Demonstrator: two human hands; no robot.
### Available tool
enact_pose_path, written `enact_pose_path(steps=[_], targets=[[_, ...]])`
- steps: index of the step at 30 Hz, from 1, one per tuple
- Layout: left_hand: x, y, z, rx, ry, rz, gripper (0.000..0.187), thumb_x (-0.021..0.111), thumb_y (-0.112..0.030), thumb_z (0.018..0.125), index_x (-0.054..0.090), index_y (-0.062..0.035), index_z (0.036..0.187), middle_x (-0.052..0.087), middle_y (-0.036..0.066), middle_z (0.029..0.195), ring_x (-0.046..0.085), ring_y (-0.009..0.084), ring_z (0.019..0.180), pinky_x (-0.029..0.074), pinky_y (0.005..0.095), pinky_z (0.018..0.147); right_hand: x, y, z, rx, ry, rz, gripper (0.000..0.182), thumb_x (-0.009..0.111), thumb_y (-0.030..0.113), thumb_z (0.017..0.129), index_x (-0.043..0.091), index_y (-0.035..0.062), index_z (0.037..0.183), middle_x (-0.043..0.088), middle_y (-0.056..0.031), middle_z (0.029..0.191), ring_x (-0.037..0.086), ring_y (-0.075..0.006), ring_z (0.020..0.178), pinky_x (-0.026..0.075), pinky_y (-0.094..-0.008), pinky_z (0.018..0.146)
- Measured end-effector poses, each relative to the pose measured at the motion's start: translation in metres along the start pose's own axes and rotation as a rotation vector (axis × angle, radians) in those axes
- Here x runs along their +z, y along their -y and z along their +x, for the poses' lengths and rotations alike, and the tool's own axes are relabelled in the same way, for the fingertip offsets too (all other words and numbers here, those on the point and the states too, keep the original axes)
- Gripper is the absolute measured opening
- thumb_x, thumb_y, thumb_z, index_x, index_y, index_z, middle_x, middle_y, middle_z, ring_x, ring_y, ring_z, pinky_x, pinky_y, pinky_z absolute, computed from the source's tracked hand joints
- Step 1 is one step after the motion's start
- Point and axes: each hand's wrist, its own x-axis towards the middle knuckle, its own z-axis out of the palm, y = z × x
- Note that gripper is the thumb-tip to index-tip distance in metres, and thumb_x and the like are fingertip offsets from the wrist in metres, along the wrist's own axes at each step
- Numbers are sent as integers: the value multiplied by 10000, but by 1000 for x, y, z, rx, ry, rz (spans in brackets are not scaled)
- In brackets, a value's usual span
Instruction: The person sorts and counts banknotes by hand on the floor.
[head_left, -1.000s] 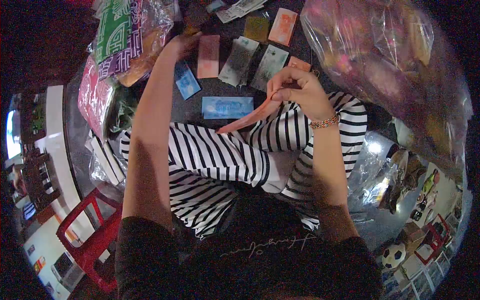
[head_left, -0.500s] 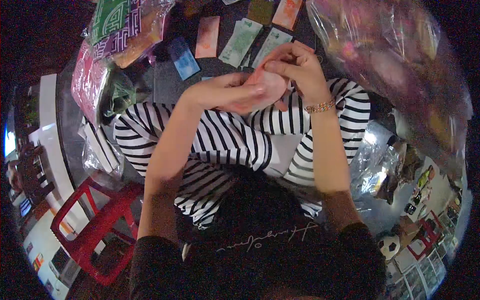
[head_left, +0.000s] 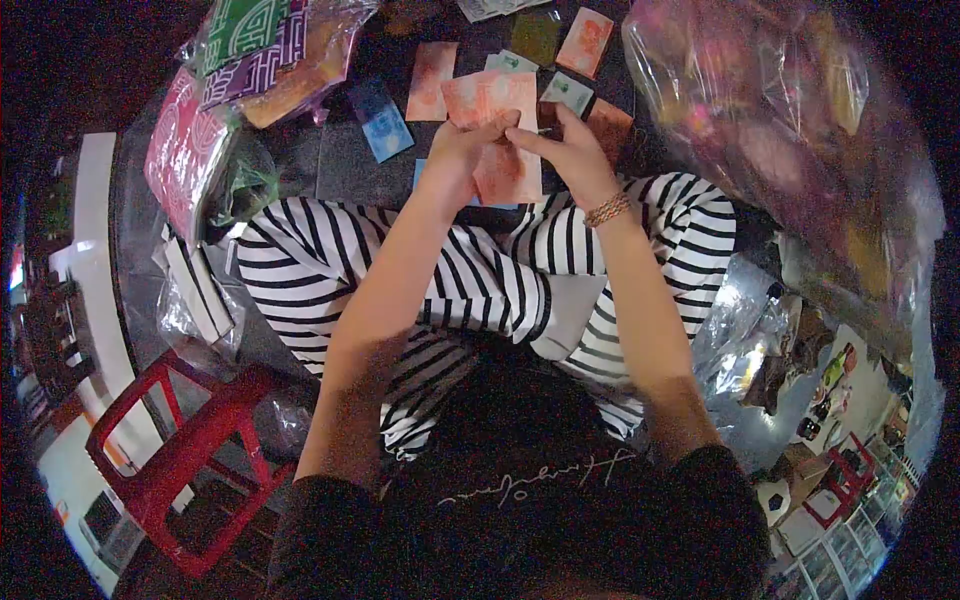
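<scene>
In front of my crossed legs, both hands hold a pink-red banknote (head_left: 487, 95), upright and spread out; it may be more than one, overlapping. My left hand (head_left: 462, 160) is closed on its left side, thumb across the face. My right hand (head_left: 568, 150) pinches its right side, with the thumb tip near the left fingers. Around it on the dark floor lie a blue banknote (head_left: 386, 130), a red one (head_left: 432, 80), another red one (head_left: 585, 43), a green one (head_left: 567, 93) and an orange-brown one (head_left: 611, 128). Some green notes are partly hidden behind the held one.
Shiny plastic-wrapped patterned packages (head_left: 255, 60) lie at the upper left. A large clear plastic bag (head_left: 770, 130) with pinkish contents fills the upper right. A red plastic stool (head_left: 190, 450) stands at the lower left. Crumpled clear plastic (head_left: 745, 310) lies by my right knee.
The pink-red banknote was bent between my hands and now stands opened out, its printed face showing. Both hands have moved left, and the right one is lower.
</scene>
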Motion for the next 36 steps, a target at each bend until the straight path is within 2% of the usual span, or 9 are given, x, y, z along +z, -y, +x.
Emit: enact_pose_path(steps=[5, 8, 17, 25, 27, 29, 30, 32, 36], targets=[[2, 3, 5, -20, -167, -217, 226, 544, -148, 865, 521, 6, 1029, 592, 66, 953, 590, 163, 831, 493, 293, 709, -3, -15, 6, 98, -74, -171, 391, 709, 234, 722, 555, -14, 982, 603, -70, 920, 553, -120, 827, 430, -249, 751], [-10, 12, 9, 19, -144, -158, 293, 526, -254, 881, 510, 4, 1018, 575, 62, 926, 589, 163, 814, 504, 315, 692, -8, -12, 8, 117, -61, -186, 339, 682, 187, 760, 546, -19, 993, 600, -55, 915, 545, -98, 830, 421, -224, 751], [-24, 18, 14, 69, 5, -220, 298, 582, -176, 830, 476, -11, 1055, 577, 91, 942, 599, 200, 812, 516, 333, 680, -3, -5, 6, 92, -13, -51, 335, 671, 189, 767, 556, -25, 997, 601, -50, 938, 544, -96, 841, 420, -224, 760], [-22, 21, 18, 26, -72, -302, 259, 519, -177, 872, 466, -43, 1088, 584, 77, 898, 599, 209, 809, 508, 321, 703, -2, -5, 5, 94, -66, 0, 404, 686, 267, 740, 586, -21, 1005, 623, -79, 959, 568, -141, 848, 441, -277, 775], [-42, 32, 26, -52, -81, -371, 247, 502, -170, 882, 467, -47, 1093, 590, 77, 891, 602, 211, 809, 509, 323, 697, -5, -11, 7, 178, -54, 56, 338, 620, 147, 800, 544, -23, 1082, 591, -50, 1023, 539, -102, 922, 416, -236, 815], [-58, 37, 29, 17, 408, -459, 231, 490, -149, 885, 475, -35, 1086, 599, 80, 882, 608, 222, 808, 517, 335, 670, -5, -17, 10, 151, -63, 60, 364, 645, 185, 775, 556, -25, 1059, 605, -63, 991, 552, -119, 893, 432, -249, 789], [-52, 34, 27, 17, 408, -457, 231, 490, -149, 885, 475, -35, 1086, 599, 80, 882, 608, 222, 808, 517, 335, 670, -5, -19, 11, 123, -71, 65, 394, 670, 223, 750, 568, -28, 1036, 618, -76, 958, 565, -135, 864, 447, -262, 764], [-35, 30, 21, 10, -128, -148, 224, 502, -142, 876, 482, -27, 1067, 594, 95, 902, 611, 234, 787, 523, 344, 632, -4, -15, 8, 149, -62, 84, 367, 653, 178, 769, 554, -24, 1059, 604, -63, 998, 555, -126, 899, 432, -250, 795], [-25, 25, 18, 70, -97, -220, 230, 511, -128, 867, 484, -19, 1069, 590, 111, 948, 613, 236, 809, 524, 340, 634, -1, -16, 6, 181, -12, 124, 350, 652, 130, 776, 544, -9, 1079, 591, -52, 1036, 544, -113, 938, 419, -246, 829]])
